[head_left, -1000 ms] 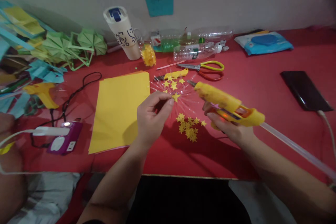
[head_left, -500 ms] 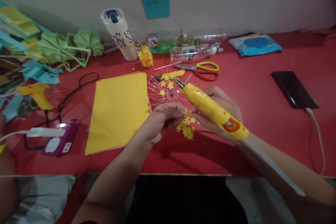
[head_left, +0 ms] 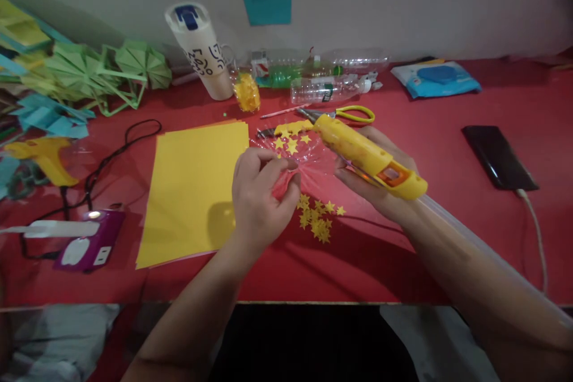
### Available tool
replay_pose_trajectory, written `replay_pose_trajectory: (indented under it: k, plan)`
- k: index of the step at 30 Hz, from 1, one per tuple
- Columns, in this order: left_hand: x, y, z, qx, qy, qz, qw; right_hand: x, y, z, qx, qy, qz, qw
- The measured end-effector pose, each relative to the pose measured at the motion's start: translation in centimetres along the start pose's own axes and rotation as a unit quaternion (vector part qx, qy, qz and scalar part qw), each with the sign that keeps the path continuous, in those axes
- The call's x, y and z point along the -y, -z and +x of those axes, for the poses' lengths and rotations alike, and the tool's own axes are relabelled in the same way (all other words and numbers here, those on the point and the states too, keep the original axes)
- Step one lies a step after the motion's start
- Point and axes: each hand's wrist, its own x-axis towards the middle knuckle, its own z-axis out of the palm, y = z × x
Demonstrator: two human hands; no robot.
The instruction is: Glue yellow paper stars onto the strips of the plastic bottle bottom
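Observation:
My left hand (head_left: 264, 191) is closed in a pinch at the middle of a clear plastic bottle piece cut into thin strips (head_left: 308, 176). The strips fan out around the fingertips, and the pinched part is mostly hidden. My right hand (head_left: 376, 185) grips a yellow glue gun (head_left: 358, 149), its nozzle pointing away to the upper left and a long glue stick trailing behind along the forearm. Small yellow paper stars (head_left: 292, 146) lie beyond my left fingers, by the strips. Nearer me is a heap of similar paper stars (head_left: 319, 221) on the red table (head_left: 349, 280).
Yellow paper sheets (head_left: 192, 185) lie left, past them a purple power adapter (head_left: 92, 245) and another glue gun (head_left: 47, 158). Scissors (head_left: 356, 112), a yellow cutter (head_left: 293, 126), plastic bottles (head_left: 329, 89) and a tumbler (head_left: 201, 54) stand or lie behind. A phone (head_left: 499, 155) charges right.
My left hand has left the small star it held with my right fingers and moved up to pinch the plastic piece, which has shifted. My right hand and glue gun have moved slightly up and away.

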Motion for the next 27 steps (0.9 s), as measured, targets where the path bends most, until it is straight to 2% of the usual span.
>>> replay_pose_trajectory:
  k: [1,3,7,11,14,20,27]
  plan:
    - [0.2,-0.3,-0.1,-0.015,-0.038,0.054,0.998,-0.2,-0.1,0.4,0.006,0.003,0.010,1.000]
    - [0.6,-1.2,-0.2,-0.021,-0.069,0.129,0.989,-0.7,-0.4,1.2,0.026,0.012,0.024,0.999]
    - [0.8,-2.8,-0.6,-0.023,-0.071,0.190,0.979,-1.4,-1.3,2.0,0.059,0.014,0.013,0.998]
    - [0.8,-3.4,-0.7,-0.031,-0.043,0.184,0.982,-1.8,-2.1,1.8,0.049,0.004,0.010,0.999]
    - [1.0,-3.5,-0.7,-0.035,-0.047,0.174,0.983,-2.2,-2.6,1.5,0.033,0.016,-0.009,0.999]
    - [1.2,-3.4,-0.7,-0.042,-0.051,0.147,0.987,-4.2,-3.8,1.2,-0.052,0.080,-0.050,0.994]
    - [0.9,-3.3,-0.7,-0.031,-0.046,0.133,0.990,-4.3,-4.1,1.0,-0.057,0.095,-0.024,0.994]
